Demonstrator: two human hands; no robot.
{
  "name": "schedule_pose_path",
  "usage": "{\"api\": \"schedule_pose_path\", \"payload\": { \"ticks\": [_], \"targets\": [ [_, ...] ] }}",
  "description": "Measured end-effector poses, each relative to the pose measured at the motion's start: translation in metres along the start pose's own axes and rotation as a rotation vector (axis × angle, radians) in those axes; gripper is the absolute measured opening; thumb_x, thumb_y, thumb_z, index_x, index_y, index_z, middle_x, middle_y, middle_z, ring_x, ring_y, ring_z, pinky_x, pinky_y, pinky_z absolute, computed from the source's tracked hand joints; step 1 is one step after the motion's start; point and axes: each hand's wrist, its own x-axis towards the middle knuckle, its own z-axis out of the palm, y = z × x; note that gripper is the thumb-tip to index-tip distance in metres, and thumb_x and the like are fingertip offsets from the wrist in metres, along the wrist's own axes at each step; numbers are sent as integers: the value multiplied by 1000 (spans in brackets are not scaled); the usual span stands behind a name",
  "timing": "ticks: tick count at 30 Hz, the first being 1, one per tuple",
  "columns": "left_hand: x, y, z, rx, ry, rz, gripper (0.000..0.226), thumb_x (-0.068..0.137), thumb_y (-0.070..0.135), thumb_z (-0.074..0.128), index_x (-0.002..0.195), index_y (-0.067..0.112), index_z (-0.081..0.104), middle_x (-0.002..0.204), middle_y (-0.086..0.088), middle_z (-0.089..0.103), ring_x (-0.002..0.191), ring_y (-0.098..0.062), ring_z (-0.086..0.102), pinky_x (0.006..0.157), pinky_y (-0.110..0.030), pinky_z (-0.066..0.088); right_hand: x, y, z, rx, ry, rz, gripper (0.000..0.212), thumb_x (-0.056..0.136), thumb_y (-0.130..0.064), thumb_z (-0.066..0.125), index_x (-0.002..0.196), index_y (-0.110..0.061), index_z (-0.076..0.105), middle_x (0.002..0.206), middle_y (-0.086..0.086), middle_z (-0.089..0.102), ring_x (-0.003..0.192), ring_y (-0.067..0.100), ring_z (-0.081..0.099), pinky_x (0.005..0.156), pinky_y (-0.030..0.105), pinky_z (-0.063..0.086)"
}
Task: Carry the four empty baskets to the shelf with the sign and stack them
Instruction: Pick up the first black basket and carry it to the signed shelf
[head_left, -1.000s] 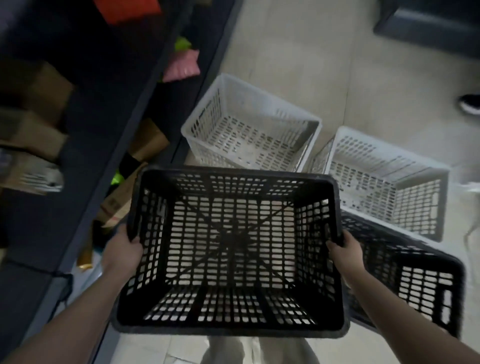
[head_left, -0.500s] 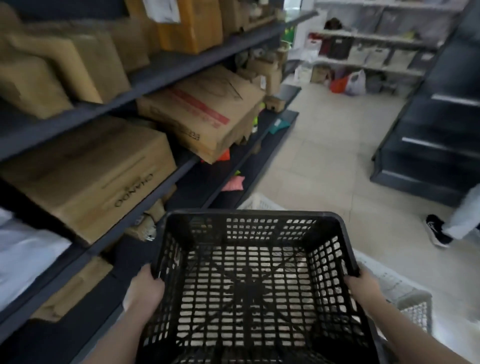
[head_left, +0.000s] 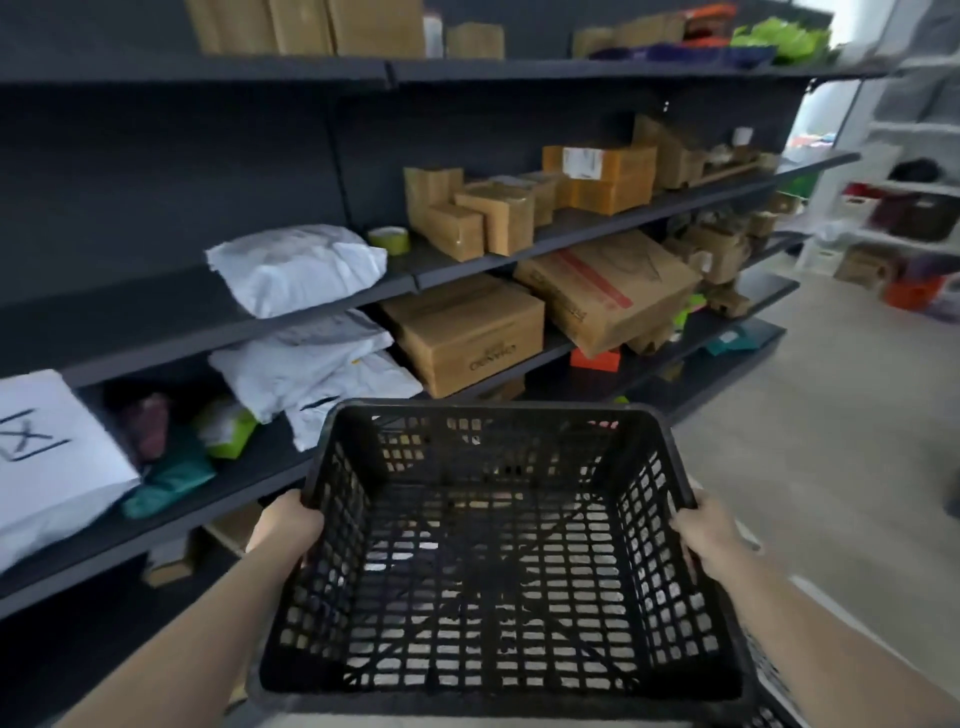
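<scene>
I hold an empty black perforated basket (head_left: 488, 561) in front of me at waist height. My left hand (head_left: 283, 527) grips its left rim and my right hand (head_left: 704, 535) grips its right rim. A white sheet with a hand-drawn boxed X, the sign (head_left: 49, 457), lies on the dark shelf (head_left: 208, 499) at the far left. The edge of another basket (head_left: 769, 675) peeks out at the lower right, under my right forearm. The other baskets are out of view.
Dark metal shelving runs along my left, holding cardboard boxes (head_left: 467, 332), white mailer bags (head_left: 296, 267) and a tape roll (head_left: 389, 239). The tiled floor aisle (head_left: 831, 441) opens to the right. White shelves (head_left: 904, 208) stand at the far end.
My view has lifted from the floor baskets to the shelving, and the black basket has risen with both hands still on its rims. The sign has come into view at the left.
</scene>
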Motion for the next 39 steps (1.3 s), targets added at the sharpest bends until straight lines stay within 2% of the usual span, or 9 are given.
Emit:
{"api": "schedule_pose_path", "payload": {
  "ticks": [5, 11, 14, 18, 20, 24, 29, 36, 39],
  "targets": [
    [-52, -119, -73, -44, 62, -100, 30, 83, 14, 55, 111, 6, 62, 102, -21, 70, 92, -37, 67, 81, -41, 56, -94, -9, 51, -1, -87, -63, 20, 83, 0, 51, 99, -2, 63, 91, 21, 65, 92, 36, 61, 87, 45, 50],
    [-146, -298, -141, -111, 214, -303, 34, 86, 13, 52, 119, 8, 57, 101, -18, 69, 84, -35, 67, 77, -41, 56, -225, -18, 149, -46, -287, -156, 27, 85, 0, 51, 108, -9, 62, 97, 16, 63, 89, 30, 56, 79, 36, 45],
    [-191, -379, -158, -120, 251, -400, 29, 88, 15, 53, 116, 5, 58, 95, -15, 65, 72, -28, 58, 70, -34, 45, -281, -2, 206, -98, -383, -165, 23, 83, 6, 50, 95, -10, 62, 91, 15, 64, 91, 33, 60, 79, 39, 48],
    [-220, -459, -168, -168, 258, -533, 25, 88, 15, 58, 109, 1, 60, 104, -22, 68, 96, -38, 63, 76, -35, 44, -332, 24, 267, -231, -440, -190, 25, 80, 5, 49, 76, -19, 56, 77, 10, 63, 81, 34, 62, 76, 43, 53],
    [-230, -489, -164, -210, 274, -605, 26, 86, 5, 58, 110, -5, 60, 101, -26, 67, 99, -41, 61, 79, -38, 44, -344, 39, 294, -282, -493, -200, 26, 80, 4, 49, 81, -20, 59, 79, 8, 66, 77, 33, 64, 75, 43, 55],
    [-243, -533, -145, -281, 293, -701, 10, 82, -4, 54, 86, 4, 58, 67, -8, 57, 75, -34, 58, 66, -36, 43, -359, 61, 342, -389, -565, -248, 20, 78, 5, 52, 87, -10, 62, 80, 14, 67, 73, 31, 62, 65, 35, 49],
    [-214, -587, -109, -335, 290, -801, 20, 83, -8, 55, 102, -8, 59, 92, -30, 65, 83, -41, 62, 75, -45, 52, -353, 88, 398, -462, -607, -261, 22, 80, 4, 53, 92, -14, 58, 84, 14, 66, 77, 36, 62, 61, 34, 44],
    [-136, -661, -37, -377, 276, -829, 18, 86, -6, 55, 103, -6, 57, 95, -29, 63, 90, -44, 63, 79, -49, 54, -316, 141, 493, -467, -609, -202, 23, 80, 1, 57, 99, -11, 62, 79, 13, 64, 71, 28, 55, 65, 41, 44],
    [-92, -687, 4, -375, 257, -825, 8, 87, -5, 53, 93, 1, 53, 90, -23, 60, 83, -36, 58, 75, -42, 49, -290, 180, 537, -468, -549, -201, 22, 80, 0, 59, 101, -8, 62, 82, 13, 64, 75, 30, 59, 66, 40, 47]
  ]
}}
